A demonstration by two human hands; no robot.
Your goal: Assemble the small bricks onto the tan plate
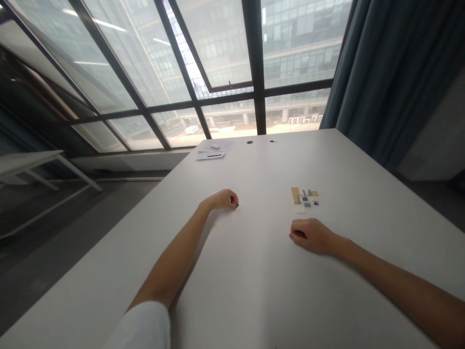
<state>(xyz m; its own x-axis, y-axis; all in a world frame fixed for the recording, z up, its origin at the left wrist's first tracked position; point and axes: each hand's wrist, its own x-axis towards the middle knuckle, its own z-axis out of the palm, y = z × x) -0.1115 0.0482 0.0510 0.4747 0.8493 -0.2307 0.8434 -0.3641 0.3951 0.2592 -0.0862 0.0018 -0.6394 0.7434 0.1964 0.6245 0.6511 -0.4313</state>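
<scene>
My left hand (222,199) rests on the white table (247,271), fingers curled and fingertips pinched together. A tiny dark piece (237,205) shows at those fingertips, too small to name. To the right, my right hand (313,235) lies on the tabletop in a loose fist, with nothing visible in it. Just beyond that hand is a group of small flat pieces: tan blocks (295,191), a grey square piece (307,204), a black piece (316,203) and a pale cream piece (300,211). Neither hand touches this group.
Papers (210,155) with a dark pen-like strip lie at the table's far left corner. Two dark round spots, one a disc (249,142), sit near the far edge. Windows (225,48) stand behind, a blue curtain (381,72) at right, another table (32,160) at left.
</scene>
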